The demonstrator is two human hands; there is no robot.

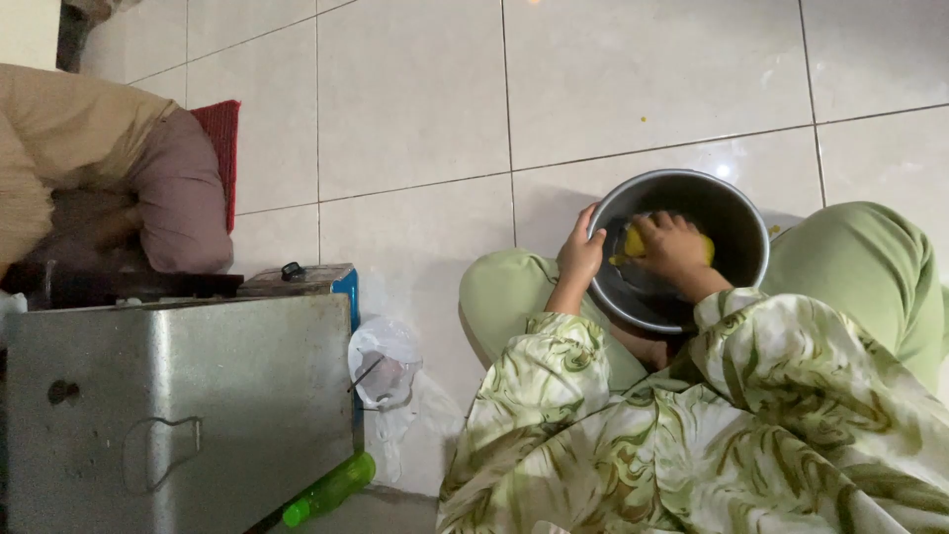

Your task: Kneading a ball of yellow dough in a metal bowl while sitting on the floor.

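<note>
Bowl (743,220) tilted on floor (415,119): your left hand (580,253) grips rim; right hand (672,247) closed on yellow sponge (633,242). Brace rim firmly, scrub inner wall evenly.

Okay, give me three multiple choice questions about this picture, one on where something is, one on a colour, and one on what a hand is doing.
1. Where does the metal bowl sit?
A. on the metal box
B. on the floor between the person's knees
C. on the red mat

2. What colour is the bottle lying by the metal box?
A. green
B. blue
C. white

3. What is the right hand doing?
A. resting on a knee
B. gripping the bottle
C. holding a yellow thing inside the bowl

Answers: B, green-clad knees flank the bowl; A, it is bright green; C, its fingers close over the yellow thing while the left hand grips the rim.
</note>
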